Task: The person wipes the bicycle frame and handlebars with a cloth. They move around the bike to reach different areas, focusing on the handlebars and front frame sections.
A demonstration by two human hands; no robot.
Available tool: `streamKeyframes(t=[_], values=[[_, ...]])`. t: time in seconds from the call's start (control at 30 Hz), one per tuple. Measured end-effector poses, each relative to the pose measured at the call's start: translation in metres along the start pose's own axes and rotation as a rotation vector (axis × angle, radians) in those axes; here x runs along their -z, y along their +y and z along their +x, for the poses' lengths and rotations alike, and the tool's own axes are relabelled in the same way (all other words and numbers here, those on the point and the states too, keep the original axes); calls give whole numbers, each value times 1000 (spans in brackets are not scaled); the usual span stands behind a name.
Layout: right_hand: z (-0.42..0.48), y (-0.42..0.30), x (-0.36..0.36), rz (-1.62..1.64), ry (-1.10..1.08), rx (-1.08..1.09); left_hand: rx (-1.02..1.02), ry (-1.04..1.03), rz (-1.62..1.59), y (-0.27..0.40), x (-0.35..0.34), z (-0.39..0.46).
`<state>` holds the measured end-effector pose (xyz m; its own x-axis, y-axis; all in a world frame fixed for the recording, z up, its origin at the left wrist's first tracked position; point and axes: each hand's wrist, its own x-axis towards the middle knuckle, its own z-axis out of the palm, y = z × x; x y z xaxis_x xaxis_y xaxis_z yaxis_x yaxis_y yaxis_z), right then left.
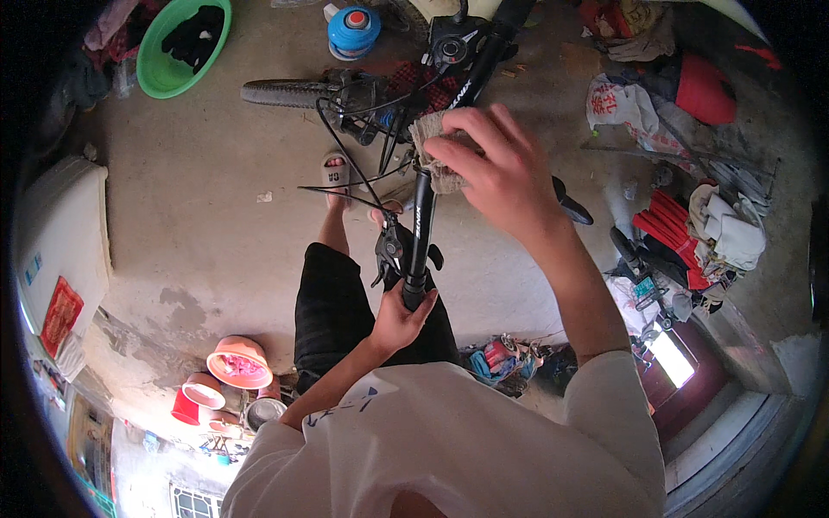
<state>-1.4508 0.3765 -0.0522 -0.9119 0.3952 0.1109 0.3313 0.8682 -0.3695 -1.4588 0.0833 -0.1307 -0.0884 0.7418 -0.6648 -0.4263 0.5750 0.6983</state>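
A black bicycle handlebar (422, 213) with white lettering runs from my lap toward the top of the view. At its near end my left hand (399, 317) is wrapped around the rubber grip (414, 292). My right hand (495, 155) pinches a grey-brown cloth (432, 139) against the middle of the bar, hiding the stem beneath. Next to the near grip sits a brake lever with shifter (390, 249); a second shifter (451, 50) is on the far side. Black cables (337, 139) loop out left above the front tyre (282, 92). Part of the saddle (573, 204) shows behind my right forearm.
On the concrete floor stand a green basin (146, 68) with dark cloth, a blue container (353, 29) and an orange basin (239, 364). Plastic bags (622, 107), a red helmet-like object (706, 89) and another two-wheeler piled with clothes (673, 239) are on the right. A white cabinet (65, 226) stands left.
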Motion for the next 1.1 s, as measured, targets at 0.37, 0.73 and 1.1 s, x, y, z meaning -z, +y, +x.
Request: streamKeyframes(t=[0.37, 0.73, 1.1], values=[[40, 61, 34, -192, 196, -137, 75, -14, 36, 22, 0, 5], [-18, 27, -7, 235, 268, -244, 162, -26, -10, 10, -1, -8], [-30, 26, -31, 199, 439, -239, 160, -38, -34, 7, -2, -8]])
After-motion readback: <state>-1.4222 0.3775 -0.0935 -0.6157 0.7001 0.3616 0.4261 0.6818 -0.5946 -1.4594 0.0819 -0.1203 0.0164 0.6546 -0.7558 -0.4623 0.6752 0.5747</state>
